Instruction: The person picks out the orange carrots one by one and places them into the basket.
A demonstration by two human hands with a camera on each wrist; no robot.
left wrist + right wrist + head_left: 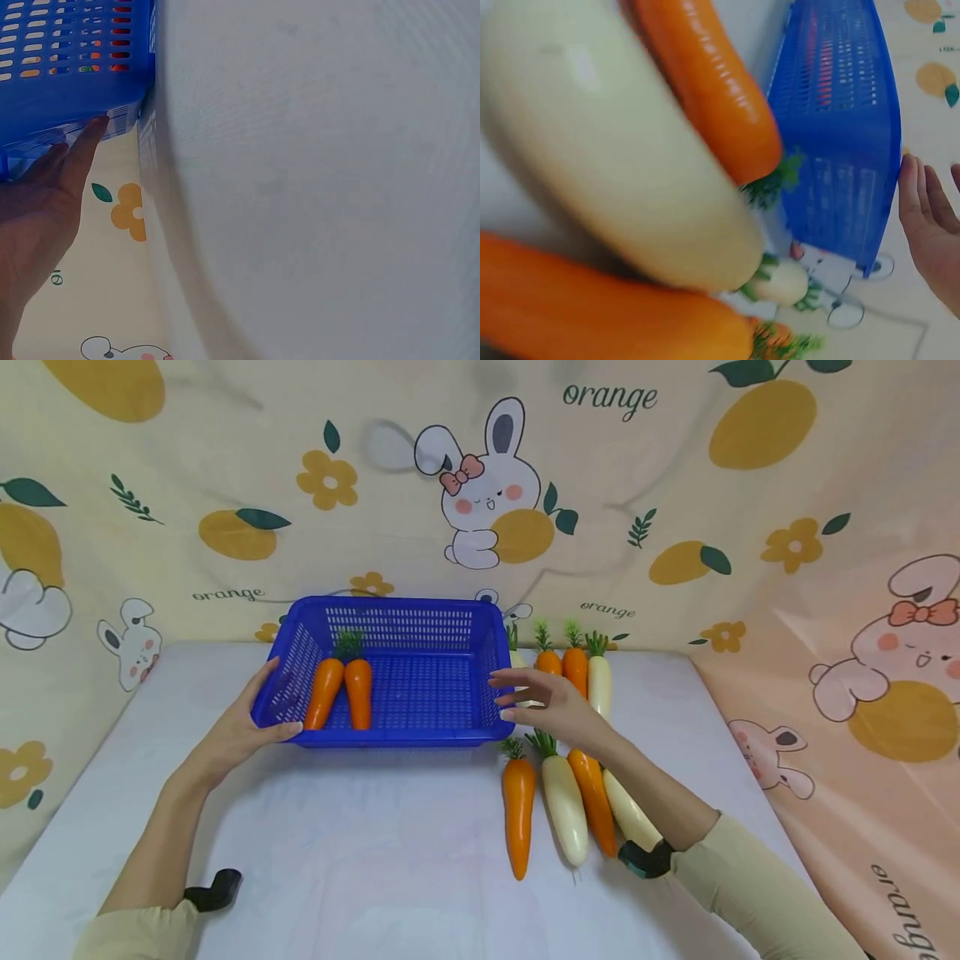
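A blue plastic basket (405, 739) with slotted walls holds two carrots (324, 693) with green tops, lying toward its left end. My left hand (240, 727) spans the basket's near left corner, thumb at the front rim and fingers along the left wall; the left wrist view shows its straight fingers (84, 154) against the outside of the basket. At the opposite end, my right hand (551, 702) has its fingers spread loosely with nothing in them. In the right wrist view its fingertips are right at the edge of the basket (836, 180).
Right of the basket, a near row has carrots (519, 810) and white radishes (566, 802) side by side. Behind them lie more carrots (575, 670) and radishes (600, 681), partly hidden by my right hand. A printed cloth (405, 560) hangs behind the white table (360, 860).
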